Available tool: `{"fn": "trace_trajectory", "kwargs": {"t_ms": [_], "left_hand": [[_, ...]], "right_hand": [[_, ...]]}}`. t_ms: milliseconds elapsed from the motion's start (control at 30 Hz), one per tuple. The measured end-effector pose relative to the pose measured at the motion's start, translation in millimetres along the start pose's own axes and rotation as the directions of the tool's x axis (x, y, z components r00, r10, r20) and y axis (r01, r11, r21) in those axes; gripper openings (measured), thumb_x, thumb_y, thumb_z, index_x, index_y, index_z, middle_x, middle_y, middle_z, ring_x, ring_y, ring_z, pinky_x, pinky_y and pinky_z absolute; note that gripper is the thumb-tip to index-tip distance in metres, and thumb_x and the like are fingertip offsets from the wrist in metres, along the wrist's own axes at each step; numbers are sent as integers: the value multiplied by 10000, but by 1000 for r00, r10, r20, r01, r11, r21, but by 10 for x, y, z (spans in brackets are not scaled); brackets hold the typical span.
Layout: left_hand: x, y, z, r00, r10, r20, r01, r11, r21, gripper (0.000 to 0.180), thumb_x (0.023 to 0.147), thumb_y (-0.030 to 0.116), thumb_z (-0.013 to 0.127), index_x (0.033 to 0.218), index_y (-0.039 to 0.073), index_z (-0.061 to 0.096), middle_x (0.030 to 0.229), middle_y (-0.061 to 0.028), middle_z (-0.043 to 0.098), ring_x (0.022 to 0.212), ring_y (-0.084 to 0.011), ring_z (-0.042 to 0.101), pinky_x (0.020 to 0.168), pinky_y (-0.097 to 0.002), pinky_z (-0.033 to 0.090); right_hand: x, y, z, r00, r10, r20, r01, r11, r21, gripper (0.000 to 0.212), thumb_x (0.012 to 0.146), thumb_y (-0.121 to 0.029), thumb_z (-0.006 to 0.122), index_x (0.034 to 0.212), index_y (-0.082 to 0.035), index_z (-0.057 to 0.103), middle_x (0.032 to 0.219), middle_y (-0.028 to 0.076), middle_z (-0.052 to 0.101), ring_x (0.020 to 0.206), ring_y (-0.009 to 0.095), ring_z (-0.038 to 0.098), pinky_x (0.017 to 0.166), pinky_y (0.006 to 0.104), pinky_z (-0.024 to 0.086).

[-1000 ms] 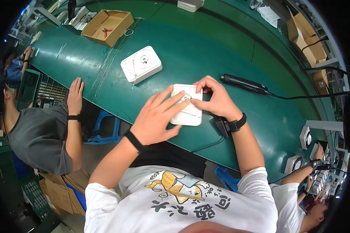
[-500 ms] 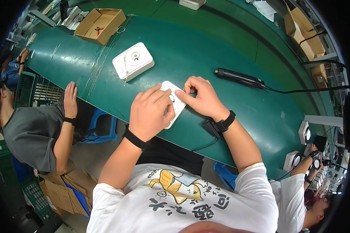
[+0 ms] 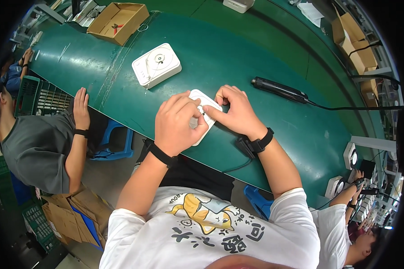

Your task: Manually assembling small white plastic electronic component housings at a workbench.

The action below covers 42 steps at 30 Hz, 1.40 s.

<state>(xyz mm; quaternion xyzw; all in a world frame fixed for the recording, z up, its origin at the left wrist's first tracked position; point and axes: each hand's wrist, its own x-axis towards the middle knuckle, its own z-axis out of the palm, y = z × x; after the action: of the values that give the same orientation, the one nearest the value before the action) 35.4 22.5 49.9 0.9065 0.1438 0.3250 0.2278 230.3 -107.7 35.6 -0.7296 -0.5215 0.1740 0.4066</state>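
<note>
A small white turntable-shaped device [image 3: 211, 119] lies on the green table in front of me, partly covered by both hands. My left hand [image 3: 178, 124] is bent over its left side, fingers curled and closed near the dark hub at its middle; whatever sits between those fingertips is hidden. From the right, my right hand [image 3: 239, 112] grips the device's edge, with the thumb on its top face and the other fingers curled by the far right corner. A second white turntable-shaped device [image 3: 149, 71], with a round disc and a dark centre, stands farther off to the left.
A black corded electric screwdriver [image 3: 279, 89] lies to the right. An open cardboard box [image 3: 129, 28] with red-handled pliers [image 3: 116, 28] stands at the far left. A co-worker's hand [image 3: 81, 110] rests on the table's left edge. More white devices [image 3: 334, 186] stand at the right end.
The view has shifted slightly. My left hand has moved a little right and its fingertips have shifted over the device's middle. My right hand stays in nearly the same place on it.
</note>
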Motion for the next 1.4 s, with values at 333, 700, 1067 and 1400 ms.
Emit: {"fn": "trace_trajectory", "kwargs": {"t_ms": [333, 700, 1067, 1400], "left_hand": [[-28, -89, 94, 996, -51, -70, 37, 982, -187, 213, 764, -14, 864, 851, 69, 688, 1050, -109, 841, 1144, -408, 776, 1099, -515, 654], [-32, -91, 82, 998, -47, -49, 37, 981, -190, 204, 774, -9, 867, 880, 69, 711, 1080, -117, 828, 1142, -406, 768, 1132, -516, 648], [-30, -14, -4, 995, -81, 52, 88, 985, -147, 199, 856, 5, 905, 966, 52, 746, 1190, -148, 815, 1187, -422, 753, 1170, -522, 620], [176, -368, -153, 921, -179, 346, 306, 882, -359, 392, 931, 19, 937, 1270, 104, 758, 1643, -189, 624, 1494, -347, 621, 1255, -457, 518]], "right_hand": [[23, -40, 26, 999, 46, 24, -45, 998, -47, 467, 931, -366, 962, 891, -98, 582, 864, 21, 558, 863, 229, 515, 847, 412, 412], [-22, -76, 38, 999, 15, 34, -15, 1000, 19, 408, 976, -331, 918, 932, -102, 584, 916, 21, 568, 899, 228, 552, 905, 412, 401], [-88, -54, 30, 998, -40, 42, 42, 998, -36, 141, 1078, -188, 680, 1061, -101, 569, 1048, 49, 578, 1024, 278, 576, 1010, 428, 368], [-79, -81, 35, 998, -47, 38, 48, 998, -48, 167, 1033, -189, 700, 1074, -101, 564, 1049, 66, 559, 1041, 294, 576, 1005, 437, 370]]}}
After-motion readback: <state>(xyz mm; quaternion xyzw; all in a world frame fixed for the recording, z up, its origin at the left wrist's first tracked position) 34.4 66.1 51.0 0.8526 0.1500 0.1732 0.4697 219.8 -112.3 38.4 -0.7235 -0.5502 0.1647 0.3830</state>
